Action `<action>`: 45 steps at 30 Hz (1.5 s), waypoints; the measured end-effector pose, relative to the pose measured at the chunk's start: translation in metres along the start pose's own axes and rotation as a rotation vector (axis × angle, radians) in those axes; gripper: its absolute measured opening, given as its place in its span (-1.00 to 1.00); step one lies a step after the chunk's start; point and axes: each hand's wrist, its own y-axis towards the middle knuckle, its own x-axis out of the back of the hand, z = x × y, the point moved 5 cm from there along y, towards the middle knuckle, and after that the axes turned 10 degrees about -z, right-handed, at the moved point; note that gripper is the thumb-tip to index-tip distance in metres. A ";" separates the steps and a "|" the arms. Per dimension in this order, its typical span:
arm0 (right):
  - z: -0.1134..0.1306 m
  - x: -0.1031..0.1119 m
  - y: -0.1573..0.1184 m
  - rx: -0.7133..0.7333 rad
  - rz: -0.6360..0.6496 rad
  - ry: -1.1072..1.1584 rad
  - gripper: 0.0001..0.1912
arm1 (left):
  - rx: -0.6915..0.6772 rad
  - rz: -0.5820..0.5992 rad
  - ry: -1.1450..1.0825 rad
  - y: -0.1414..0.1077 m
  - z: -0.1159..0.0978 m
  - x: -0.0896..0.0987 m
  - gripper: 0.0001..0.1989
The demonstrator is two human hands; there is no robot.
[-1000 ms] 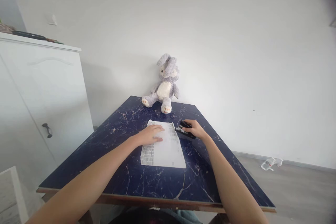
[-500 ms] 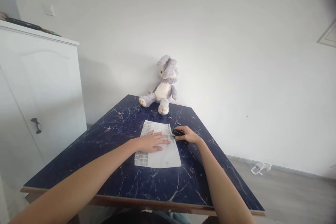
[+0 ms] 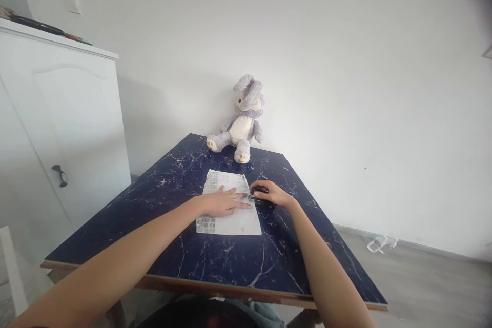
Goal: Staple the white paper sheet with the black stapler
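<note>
A white printed sheet of paper lies on the dark blue marbled table. My left hand rests flat on it, fingers spread toward the paper's right edge. My right hand is closed round a black stapler-like tool, whose end meets the right edge of the paper close to my left fingertips. The fine detail where tool and paper meet is too small to tell.
A grey and white plush rabbit sits at the table's far end against the wall. On the left stands a white cabinet with things on top. A clear plastic item lies on the floor at right.
The view has shifted a little. My left hand's index and middle fingers are spread wider apart on the paper. My right hand still grips the black tool at the paper's edge.
</note>
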 end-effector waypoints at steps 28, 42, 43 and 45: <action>-0.014 -0.002 -0.004 -0.021 0.063 -0.348 -0.55 | 0.077 -0.038 -0.231 -0.007 0.006 0.006 -0.56; -0.022 0.029 -0.004 -0.199 -0.360 -0.037 -0.67 | 0.251 -0.438 -0.502 0.002 0.019 0.022 -0.60; -0.013 0.015 0.003 -0.176 -0.335 0.016 -0.67 | 0.342 -0.555 -0.614 0.003 0.029 0.023 -0.59; 0.002 -0.016 0.016 -0.143 -0.301 0.069 -0.70 | 0.525 -0.714 -0.879 0.003 0.047 0.021 -0.58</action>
